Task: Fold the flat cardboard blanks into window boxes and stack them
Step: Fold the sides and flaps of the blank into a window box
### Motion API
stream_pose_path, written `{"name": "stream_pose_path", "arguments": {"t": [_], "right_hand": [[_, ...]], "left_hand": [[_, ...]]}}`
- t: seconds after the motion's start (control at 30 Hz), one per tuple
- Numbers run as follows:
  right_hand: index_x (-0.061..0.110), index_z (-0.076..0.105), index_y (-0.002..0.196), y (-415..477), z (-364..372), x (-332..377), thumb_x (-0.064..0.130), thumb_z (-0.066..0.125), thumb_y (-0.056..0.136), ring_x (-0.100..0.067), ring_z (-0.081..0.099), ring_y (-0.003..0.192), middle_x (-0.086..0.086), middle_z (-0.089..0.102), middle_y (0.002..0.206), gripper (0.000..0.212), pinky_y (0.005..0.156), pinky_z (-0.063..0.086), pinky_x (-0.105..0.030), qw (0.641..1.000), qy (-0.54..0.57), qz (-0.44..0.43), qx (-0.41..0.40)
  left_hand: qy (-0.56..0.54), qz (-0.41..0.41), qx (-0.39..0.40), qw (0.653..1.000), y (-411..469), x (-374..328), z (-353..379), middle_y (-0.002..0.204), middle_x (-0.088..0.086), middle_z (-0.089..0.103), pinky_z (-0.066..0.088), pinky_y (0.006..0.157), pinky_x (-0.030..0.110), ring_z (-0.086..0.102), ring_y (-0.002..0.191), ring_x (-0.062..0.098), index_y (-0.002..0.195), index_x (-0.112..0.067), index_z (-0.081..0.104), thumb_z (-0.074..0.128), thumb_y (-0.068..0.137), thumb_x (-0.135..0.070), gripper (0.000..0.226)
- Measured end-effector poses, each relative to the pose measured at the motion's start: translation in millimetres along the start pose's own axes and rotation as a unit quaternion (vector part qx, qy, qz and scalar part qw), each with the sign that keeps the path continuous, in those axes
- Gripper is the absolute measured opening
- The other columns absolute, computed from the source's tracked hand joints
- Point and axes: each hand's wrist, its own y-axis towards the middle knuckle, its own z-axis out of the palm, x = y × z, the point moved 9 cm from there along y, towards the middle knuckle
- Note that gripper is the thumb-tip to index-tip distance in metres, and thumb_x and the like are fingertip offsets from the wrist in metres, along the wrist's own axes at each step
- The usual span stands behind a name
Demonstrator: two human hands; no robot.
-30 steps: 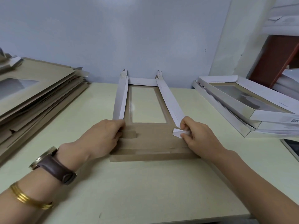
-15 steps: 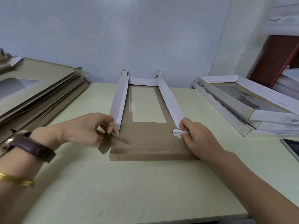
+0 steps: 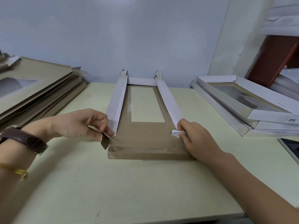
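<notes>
Left hand [image 3: 80, 125] moved off the window-box blank [image 3: 145, 135] out to its near-left corner. Blank lies centre of the desk [image 3: 129, 191], side walls [image 3: 115, 104] up, near end flap [image 3: 145, 155] flat. Left fingers [image 3: 106, 126] pinch the brown corner tab [image 3: 105, 142], right hand [image 3: 195, 138] pinches the white corner tab [image 3: 175, 133]: tabs likely fold in next.

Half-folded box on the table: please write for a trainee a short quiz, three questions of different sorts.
1. True or false: the long side walls of the blank are folded up.
2. Which hand pinches the white corner tab? A) left B) right C) neither
3. Fill in: the finished boxes lie on the table's ___ side.
Key: 1 true; 2 B, the right hand; 3 right.
</notes>
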Motion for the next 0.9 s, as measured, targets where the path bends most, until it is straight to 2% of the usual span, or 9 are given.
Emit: {"name": "stream_pose_path", "arguments": {"t": [0.07,0.2,0.33,0.47,0.57,0.7,0.77,0.83,0.9], "right_hand": [[0.012,0.045,0.087,0,1,0,0.004,0.053,0.087,-0.025,0.040,0.069,0.005,0.041,0.067,0.012,0.062,0.040,-0.041,1.000,-0.005,0.001,0.002],[0.012,0.045,0.088,-1,0,1,0.004,0.053,0.087,-0.026,0.040,0.070,0.001,0.044,0.069,0.011,0.062,0.039,-0.040,1.000,-0.011,0.000,0.003],[0.012,0.045,0.088,-1,1,1,0.004,0.053,0.088,-0.025,0.040,0.070,0.001,0.045,0.070,0.011,0.062,0.038,-0.040,1.000,-0.015,0.002,0.005],[0.012,0.045,0.087,-1,1,2,0.004,0.053,0.088,-0.026,0.040,0.070,0.002,0.043,0.069,0.011,0.062,0.036,-0.039,1.000,-0.017,0.005,0.008],[0.012,0.044,0.087,-1,1,2,0.004,0.052,0.088,-0.025,0.040,0.071,0.002,0.043,0.069,0.011,0.062,0.036,-0.039,1.000,-0.019,0.005,0.012],[0.011,0.045,0.087,-2,2,3,0.003,0.051,0.089,-0.026,0.039,0.071,-0.001,0.046,0.071,0.010,0.062,0.037,-0.040,0.999,-0.029,0.008,0.017],[0.012,0.045,0.088,-3,2,3,0.004,0.050,0.089,-0.026,0.039,0.071,-0.001,0.046,0.072,0.010,0.062,0.036,-0.039,0.999,-0.036,0.009,0.019],[0.013,0.044,0.089,-3,3,3,0.005,0.048,0.091,-0.025,0.038,0.073,-0.001,0.046,0.073,0.009,0.061,0.035,-0.038,0.999,-0.043,0.010,0.022],[0.014,0.043,0.090,-3,4,4,0.006,0.046,0.092,-0.025,0.038,0.073,0.000,0.046,0.074,0.009,0.061,0.036,-0.038,0.998,-0.056,0.008,0.024]], "left_hand": [[-0.017,0.004,0.002,1.000,1,3,0,0.103,0.013,0.073,0.051,0.073,0.018,0.069,0.100,0.026,0.088,0.000,0.055,0.061,0.081,0.016,0.018],[0.003,0.017,-0.008,1.000,2,5,-2,0.101,0.003,0.075,0.053,0.086,0.022,0.068,0.105,0.015,0.087,-0.013,0.078,0.073,0.080,0.004,0.019],[-0.037,0.021,-0.024,0.999,1,6,-4,0.102,0.005,0.074,0.052,0.090,0.024,0.068,0.105,0.020,0.089,-0.013,0.079,0.075,0.077,-0.017,0.013],[-0.029,0.037,-0.055,0.997,1,6,-5,0.096,0.023,0.069,0.046,0.087,0.042,0.061,0.085,0.025,0.089,-0.008,0.072,0.074,0.074,-0.050,0.044],[-0.030,0.046,-0.049,0.997,-1,4,-3,0.098,0.015,0.072,0.047,0.090,0.040,0.065,0.091,0.032,0.092,-0.014,0.074,0.075,0.068,-0.056,0.049],[-0.070,0.026,-0.023,0.997,-3,13,-5,0.105,0.014,0.072,0.047,0.099,0.040,0.065,0.104,0.035,0.100,-0.013,0.075,0.077,0.077,-0.041,0.037],[-0.101,0.024,-0.023,0.994,-2,15,-5,0.100,0.013,0.073,0.051,0.090,0.024,0.068,0.094,0.023,0.089,-0.015,0.077,0.072,0.085,-0.024,0.011],[-0.128,0.026,-0.018,0.991,-1,16,-2,0.099,0.012,0.074,0.051,0.083,0.016,0.068,0.090,0.014,0.078,-0.017,0.076,0.064,0.086,-0.014,0.015],[-0.144,0.021,-0.020,0.989,-1,18,-1,0.101,0.014,0.073,0.052,0.089,0.019,0.068,0.095,0.014,0.074,-0.016,0.075,0.061,0.086,-0.012,0.019]]}}
